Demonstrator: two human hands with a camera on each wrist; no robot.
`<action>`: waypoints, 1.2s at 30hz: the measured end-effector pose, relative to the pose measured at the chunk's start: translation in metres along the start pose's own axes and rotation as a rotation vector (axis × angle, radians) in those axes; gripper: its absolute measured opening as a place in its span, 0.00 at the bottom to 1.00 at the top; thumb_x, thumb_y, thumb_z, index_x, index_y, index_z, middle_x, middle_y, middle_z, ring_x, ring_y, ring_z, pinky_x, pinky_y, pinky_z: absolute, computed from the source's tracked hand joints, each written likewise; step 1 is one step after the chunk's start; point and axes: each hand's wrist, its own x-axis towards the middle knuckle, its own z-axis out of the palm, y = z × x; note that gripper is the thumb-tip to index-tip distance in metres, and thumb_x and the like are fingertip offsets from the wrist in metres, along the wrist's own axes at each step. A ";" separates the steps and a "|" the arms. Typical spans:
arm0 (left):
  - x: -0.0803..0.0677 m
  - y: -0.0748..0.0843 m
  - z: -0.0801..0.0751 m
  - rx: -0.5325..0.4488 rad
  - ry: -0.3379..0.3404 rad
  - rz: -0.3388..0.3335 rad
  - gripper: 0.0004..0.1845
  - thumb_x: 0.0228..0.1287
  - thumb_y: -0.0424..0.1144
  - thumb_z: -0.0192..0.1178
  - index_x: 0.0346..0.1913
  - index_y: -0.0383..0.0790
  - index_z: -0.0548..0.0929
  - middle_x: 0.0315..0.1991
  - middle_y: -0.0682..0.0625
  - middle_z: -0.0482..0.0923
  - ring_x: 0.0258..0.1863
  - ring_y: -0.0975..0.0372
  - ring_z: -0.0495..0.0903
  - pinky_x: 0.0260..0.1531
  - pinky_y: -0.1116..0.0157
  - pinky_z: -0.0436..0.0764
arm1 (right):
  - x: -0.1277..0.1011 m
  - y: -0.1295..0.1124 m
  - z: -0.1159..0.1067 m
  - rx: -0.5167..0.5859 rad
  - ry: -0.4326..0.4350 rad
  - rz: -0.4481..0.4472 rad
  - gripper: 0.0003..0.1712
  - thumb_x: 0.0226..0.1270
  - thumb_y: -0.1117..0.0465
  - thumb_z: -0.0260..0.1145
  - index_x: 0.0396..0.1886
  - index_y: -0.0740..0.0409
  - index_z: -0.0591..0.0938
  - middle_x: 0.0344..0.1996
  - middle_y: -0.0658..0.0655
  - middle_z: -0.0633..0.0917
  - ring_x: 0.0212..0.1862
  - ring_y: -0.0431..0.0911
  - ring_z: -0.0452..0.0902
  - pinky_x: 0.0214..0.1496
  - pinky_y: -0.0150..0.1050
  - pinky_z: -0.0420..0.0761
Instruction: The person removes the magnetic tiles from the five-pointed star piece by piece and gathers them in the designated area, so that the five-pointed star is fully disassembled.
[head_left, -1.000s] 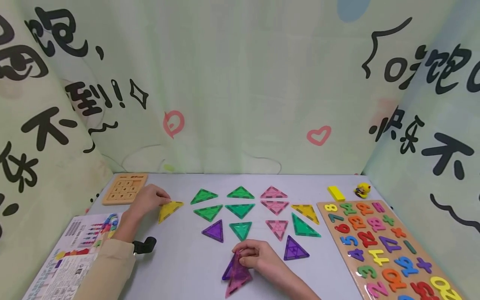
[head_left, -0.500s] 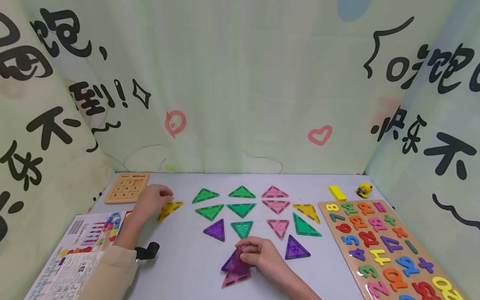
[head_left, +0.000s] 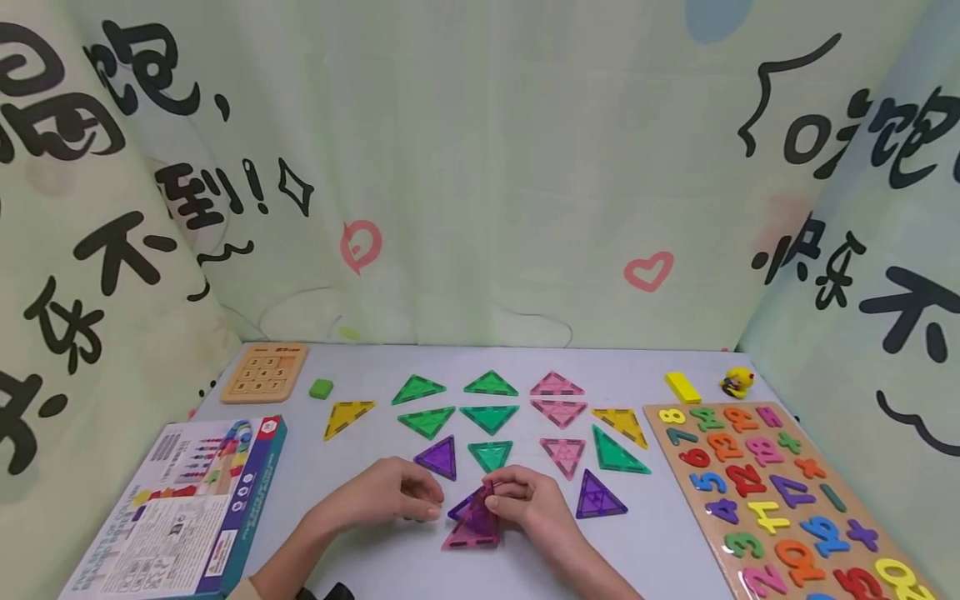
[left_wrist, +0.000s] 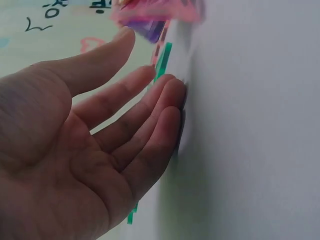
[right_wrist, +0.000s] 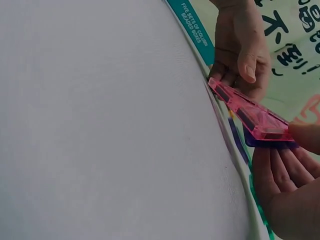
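Note:
My right hand (head_left: 536, 508) pinches a translucent pink triangular magnetic tile (head_left: 471, 537) together with a purple triangular tile (head_left: 465, 505), which overlap. In the right wrist view the pink tile (right_wrist: 255, 117) lies over the purple one (right_wrist: 270, 144), thumb on top and fingers beneath. Just left of these tiles is my left hand (head_left: 393, 496), its fingers loosely bent and holding nothing. The left wrist view shows that hand (left_wrist: 110, 130) with palm bare and thumb apart from the fingers. Nearest beyond it lies another purple triangle (head_left: 438, 458) on the table.
Rows of green (head_left: 489, 419) and pink triangles (head_left: 557, 412) lie behind the hands, with yellow triangles (head_left: 348, 418) at either side. A box (head_left: 180, 508), wooden number board (head_left: 265, 373) and green block (head_left: 321, 388) are left. A letter-and-number board (head_left: 780, 508), yellow block (head_left: 682, 387) and toy figure (head_left: 738, 382) are right.
My left hand has left the yellow triangle and come to the centre beside the held tiles. A green block now shows where it was. The pink tile in my right hand has turned slightly.

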 end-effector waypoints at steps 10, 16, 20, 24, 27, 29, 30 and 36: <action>0.000 0.005 0.022 -0.119 -0.025 -0.013 0.10 0.56 0.39 0.73 0.37 0.41 0.83 0.29 0.51 0.88 0.30 0.62 0.85 0.31 0.66 0.79 | -0.003 -0.001 0.002 0.048 0.051 -0.016 0.20 0.60 0.62 0.72 0.49 0.67 0.81 0.34 0.49 0.86 0.39 0.38 0.80 0.43 0.32 0.84; 0.002 0.008 0.031 -0.169 -0.021 -0.031 0.10 0.57 0.36 0.72 0.36 0.40 0.80 0.27 0.50 0.88 0.28 0.62 0.85 0.30 0.67 0.79 | -0.002 0.000 0.004 0.076 0.094 -0.008 0.17 0.58 0.63 0.73 0.44 0.65 0.80 0.30 0.48 0.84 0.35 0.39 0.78 0.42 0.33 0.83; 0.003 0.009 0.035 -0.188 -0.018 -0.031 0.12 0.57 0.37 0.73 0.36 0.40 0.79 0.27 0.49 0.88 0.28 0.62 0.85 0.28 0.67 0.76 | -0.001 0.002 0.005 0.092 0.116 -0.003 0.16 0.59 0.63 0.73 0.44 0.65 0.79 0.29 0.48 0.83 0.34 0.39 0.77 0.41 0.33 0.83; 0.003 0.008 0.034 -0.203 -0.019 -0.016 0.12 0.57 0.38 0.72 0.37 0.40 0.79 0.27 0.48 0.88 0.28 0.62 0.85 0.28 0.68 0.75 | 0.000 0.002 0.005 0.102 0.129 -0.004 0.17 0.59 0.64 0.73 0.44 0.66 0.79 0.29 0.48 0.83 0.34 0.39 0.78 0.40 0.34 0.83; 0.001 0.006 0.030 -0.191 -0.019 0.003 0.10 0.57 0.39 0.73 0.35 0.41 0.82 0.27 0.49 0.88 0.27 0.64 0.83 0.28 0.68 0.76 | -0.001 0.002 0.005 0.106 0.134 -0.004 0.17 0.57 0.65 0.74 0.43 0.67 0.79 0.27 0.48 0.83 0.32 0.39 0.78 0.39 0.34 0.83; -0.002 0.005 0.023 -0.170 -0.019 0.014 0.08 0.56 0.39 0.73 0.34 0.41 0.85 0.27 0.50 0.87 0.27 0.64 0.81 0.28 0.68 0.76 | 0.000 0.002 0.005 0.104 0.142 -0.002 0.16 0.57 0.66 0.74 0.43 0.67 0.80 0.26 0.47 0.82 0.31 0.38 0.76 0.39 0.33 0.83; -0.003 0.005 0.019 -0.150 -0.018 0.017 0.07 0.57 0.39 0.73 0.34 0.42 0.86 0.27 0.51 0.87 0.27 0.65 0.80 0.28 0.68 0.75 | 0.000 0.002 0.005 0.101 0.144 -0.002 0.16 0.57 0.66 0.74 0.43 0.67 0.80 0.26 0.47 0.82 0.31 0.37 0.76 0.38 0.33 0.82; -0.014 0.001 -0.010 -0.074 0.009 0.014 0.05 0.59 0.43 0.71 0.37 0.47 0.90 0.31 0.53 0.87 0.31 0.63 0.78 0.31 0.67 0.74 | 0.003 0.003 0.002 0.095 0.136 0.016 0.16 0.58 0.66 0.73 0.43 0.67 0.80 0.25 0.47 0.83 0.30 0.37 0.76 0.38 0.32 0.82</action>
